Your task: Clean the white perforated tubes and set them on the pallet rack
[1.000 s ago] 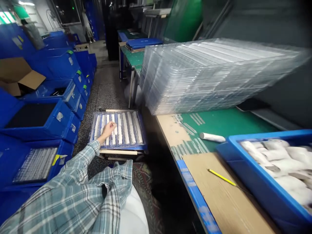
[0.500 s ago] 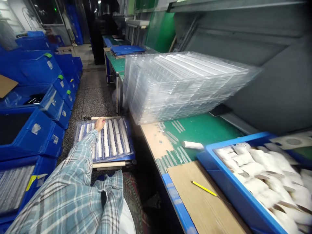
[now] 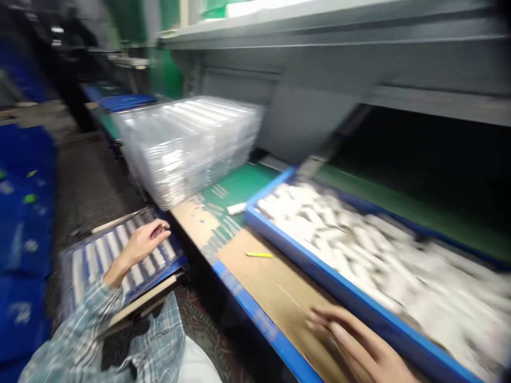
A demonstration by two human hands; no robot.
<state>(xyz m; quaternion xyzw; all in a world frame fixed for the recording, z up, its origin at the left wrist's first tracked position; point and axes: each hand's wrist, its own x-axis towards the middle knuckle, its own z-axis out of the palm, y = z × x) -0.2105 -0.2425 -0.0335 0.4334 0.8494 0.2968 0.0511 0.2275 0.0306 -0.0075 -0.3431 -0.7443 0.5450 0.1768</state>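
Note:
My left hand [image 3: 143, 242] hovers over the clear plastic tray [image 3: 66, 287], whose grooves hold several rows of white cylindrical pieces [image 3: 101, 255]. Its fingers curve toward the thumb with a gap left between them; a dark red patch shows inside the curl, too blurred to name. Over the brown cardboard sheet [image 3: 275, 287], beside the blue bin [image 3: 303, 244], my right hand [image 3: 355, 340] is smeared by motion. Its fingers reach forward, apart from the thumb, and I see nothing in them. Many white rolls [image 3: 359, 244] fill the bin.
A tall stack of clear trays [image 3: 187, 143] stands on the green-topped bench [image 3: 255, 181]. One white roll [image 3: 237, 208] and a yellow pencil-like stick [image 3: 258, 255] lie nearer. Blue crates [image 3: 24, 223] line the left side. A grey shelf [image 3: 319, 32] overhangs the bench.
The view has swung right toward the bin. My left hand has lifted from the row in the tray and moved rightward over it. My right hand has come into view.

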